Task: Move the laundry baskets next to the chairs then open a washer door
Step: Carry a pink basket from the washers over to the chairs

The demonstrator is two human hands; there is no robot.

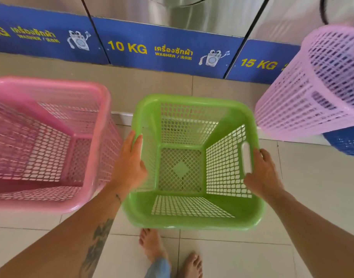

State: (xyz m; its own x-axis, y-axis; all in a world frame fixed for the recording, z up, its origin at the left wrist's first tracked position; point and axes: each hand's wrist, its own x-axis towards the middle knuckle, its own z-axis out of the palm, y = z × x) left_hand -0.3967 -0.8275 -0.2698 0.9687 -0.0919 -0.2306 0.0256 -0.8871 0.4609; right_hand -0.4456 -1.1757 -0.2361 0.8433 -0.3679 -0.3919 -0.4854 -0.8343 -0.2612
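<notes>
A green plastic laundry basket [192,219] stands empty in the middle, seen from above. My left hand [130,165] grips its left rim and my right hand [262,173] grips its right rim beside the white handle slot. A pink basket [88,199] stands empty just to the left, close to my left hand. A lilac basket [304,97] sits at the right, stacked on a blue basket [344,143]. Steel washers [192,19] with blue base panels line the far side; their doors are mostly out of frame. No chairs are in view.
The floor is pale tile [312,197]. My bare feet [152,245] stand just behind the green basket. The blue washer panels [162,47] read 10 KG and 15 KG. A low white step runs under the washers.
</notes>
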